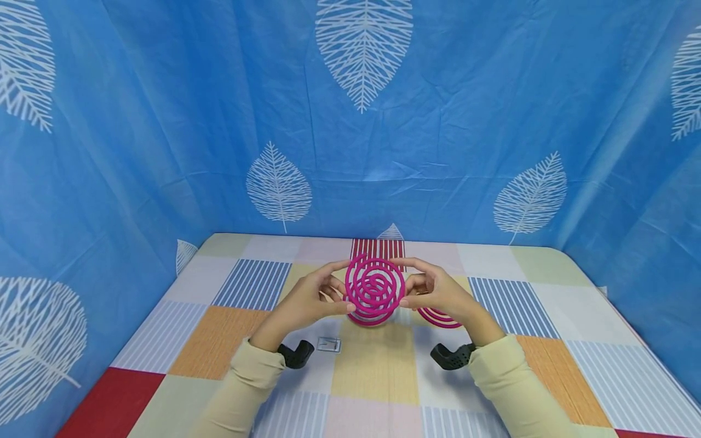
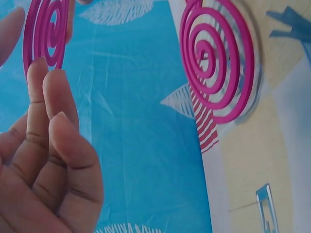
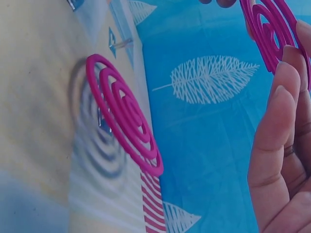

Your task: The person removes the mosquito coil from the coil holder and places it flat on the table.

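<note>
Both hands hold up a pink spiral mosquito coil (image 1: 375, 286), its flat face toward the head camera. My left hand (image 1: 306, 298) pinches its left rim between thumb and index finger, the other fingers loosely bent below. At the opposite rim, my right hand (image 1: 438, 295) grips it the same way. The held coil also shows at the top of the left wrist view, beside the left fingertips (image 2: 38, 65). A second pink coil (image 3: 124, 114) sits raised over the tabletop, casting a ringed shadow; the held coil partly hides it in the head view.
Another pink coil (image 1: 440, 317) lies at the right, partly covered by the right wrist. A small metal stand (image 1: 329, 344) lies near the left wrist. Patchwork cloth (image 1: 378, 377) covers the table, and blue leaf-print curtains (image 1: 350, 164) enclose the back and sides.
</note>
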A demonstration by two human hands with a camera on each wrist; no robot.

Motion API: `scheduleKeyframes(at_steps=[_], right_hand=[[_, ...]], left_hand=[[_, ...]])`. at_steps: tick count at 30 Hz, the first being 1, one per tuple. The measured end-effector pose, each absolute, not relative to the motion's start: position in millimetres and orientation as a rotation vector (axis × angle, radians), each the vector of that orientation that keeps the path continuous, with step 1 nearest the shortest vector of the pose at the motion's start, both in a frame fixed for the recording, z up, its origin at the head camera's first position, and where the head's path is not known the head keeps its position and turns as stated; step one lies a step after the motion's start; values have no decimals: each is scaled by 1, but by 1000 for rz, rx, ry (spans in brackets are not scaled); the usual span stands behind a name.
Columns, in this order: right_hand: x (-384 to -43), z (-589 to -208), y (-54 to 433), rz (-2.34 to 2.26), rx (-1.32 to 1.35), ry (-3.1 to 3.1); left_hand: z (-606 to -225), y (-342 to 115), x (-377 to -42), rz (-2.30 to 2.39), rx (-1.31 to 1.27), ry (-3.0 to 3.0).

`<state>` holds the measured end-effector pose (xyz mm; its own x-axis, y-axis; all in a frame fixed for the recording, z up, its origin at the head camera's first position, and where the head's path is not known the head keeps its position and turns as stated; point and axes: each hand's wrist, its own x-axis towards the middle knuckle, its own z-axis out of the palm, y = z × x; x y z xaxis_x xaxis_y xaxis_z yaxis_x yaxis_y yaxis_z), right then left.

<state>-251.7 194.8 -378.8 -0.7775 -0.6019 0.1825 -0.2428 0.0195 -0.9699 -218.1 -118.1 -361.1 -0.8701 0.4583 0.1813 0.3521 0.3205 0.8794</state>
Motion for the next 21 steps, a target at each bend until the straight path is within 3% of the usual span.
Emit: scheduleKeyframes(at_steps=[21], right_hand=[[-245,-385,226,-1790,-915,2050]], left_hand=[[-377,-79,-209,1608,768,2496]])
